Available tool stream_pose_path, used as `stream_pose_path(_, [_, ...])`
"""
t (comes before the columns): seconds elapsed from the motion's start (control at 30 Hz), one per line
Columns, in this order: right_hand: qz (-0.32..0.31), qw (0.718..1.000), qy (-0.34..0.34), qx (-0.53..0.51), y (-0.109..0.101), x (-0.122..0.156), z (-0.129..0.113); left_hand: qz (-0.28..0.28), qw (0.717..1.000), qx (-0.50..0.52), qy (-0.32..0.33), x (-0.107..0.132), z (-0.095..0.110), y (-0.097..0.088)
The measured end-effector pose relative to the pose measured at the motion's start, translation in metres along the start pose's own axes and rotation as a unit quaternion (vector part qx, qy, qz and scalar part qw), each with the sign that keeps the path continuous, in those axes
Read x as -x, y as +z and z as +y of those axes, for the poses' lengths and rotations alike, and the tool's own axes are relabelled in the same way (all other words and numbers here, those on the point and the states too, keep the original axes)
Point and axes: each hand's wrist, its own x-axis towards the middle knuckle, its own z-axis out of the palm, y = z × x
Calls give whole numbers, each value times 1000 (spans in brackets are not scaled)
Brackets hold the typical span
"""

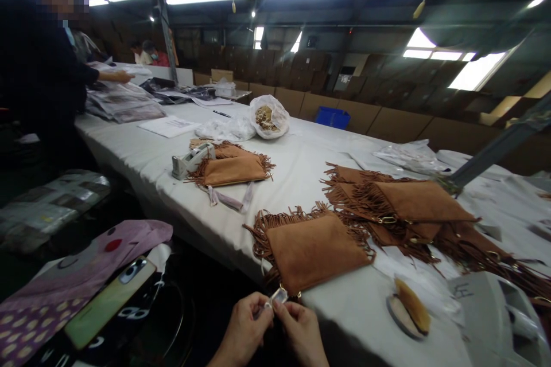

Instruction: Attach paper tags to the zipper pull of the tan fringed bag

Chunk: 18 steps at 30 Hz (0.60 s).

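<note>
A brown fringed bag (pixel 318 252) lies at the table's near edge, with small gold-coloured metal fittings at its lower corner. Just below that corner, a small whitish, partly clear piece (pixel 279 296) is pinched between my fingertips. My left hand (pixel 247 330) is closed on its left side, and my right hand (pixel 300 332) grips it from the right. Whether it is tape or a tag, I cannot tell. More fringed bags (pixel 424 200) are piled to the right. Another fringed bag (pixel 236 169) rests farther back beside a grey tape dispenser (pixel 193 160).
A large tape dispenser (pixel 495 309) and a brush (pixel 408 309) occupy the near right of the white-covered table (pixel 206 206). A metal post (pixel 503 140) slants at right. A phone (pixel 112 301) lies on cloth at lower left. Another person (pixel 43 69) stands at far left.
</note>
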Motion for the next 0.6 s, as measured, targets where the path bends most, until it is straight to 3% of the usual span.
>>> stream_pose_path(0.1, [25, 1000, 3, 0, 3, 1, 2, 66, 993, -75, 67, 6, 2, -1])
stream_pose_path(0.2, [25, 1000, -1, -2, 4, 2, 0, 58, 974, -159, 148, 12, 6, -4])
stream_pose_path(0.27, [27, 1000, -9, -1, 4, 2, -1, 48, 970, -184, 152, 13, 9, -6])
stream_pose_path(0.47, [18, 999, -37, 5, -1, 5, 1, 16, 999, -28, 39, 0, 6, -4])
stream_pose_path(0.6, [1, 999, -53, -7, -2, 9, 0, -51, 983, 150, -94, -11, 0, -3])
